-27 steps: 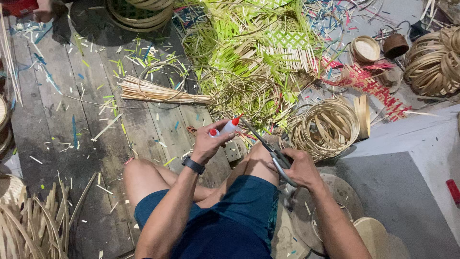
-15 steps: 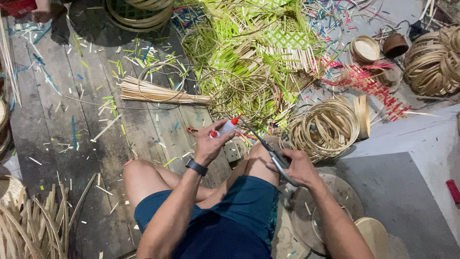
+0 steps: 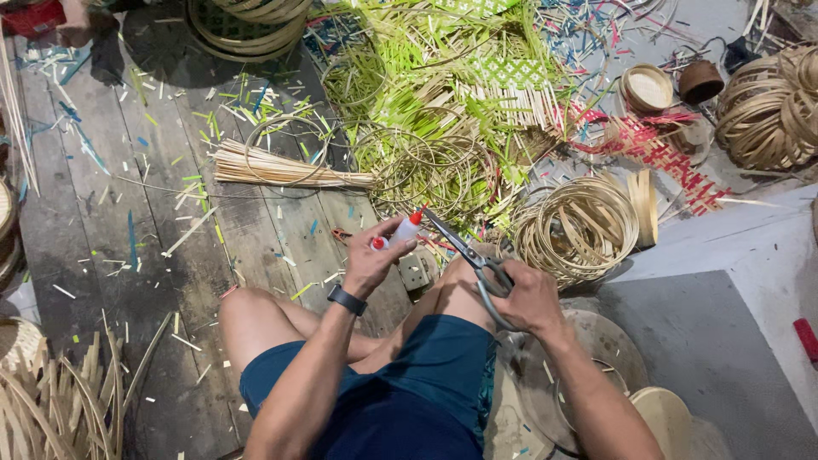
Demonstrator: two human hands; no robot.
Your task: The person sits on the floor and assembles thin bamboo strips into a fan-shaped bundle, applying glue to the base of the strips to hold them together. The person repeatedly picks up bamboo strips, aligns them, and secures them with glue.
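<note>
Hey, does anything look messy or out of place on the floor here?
Yes. Green and tan strip offcuts litter the plank floor. Left hand holds a small bottle; right hand holds scissors.

Red-capped white bottle (image 3: pixel 400 232), grey scissors (image 3: pixel 477 260) (green lattice mat (image 3: pixel 511 72)).

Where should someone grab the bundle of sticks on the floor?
Grip the bundle from above at its narrow right end, where the sticks pinch together near the green rings. The left end fans out too wide for one hand.
</note>
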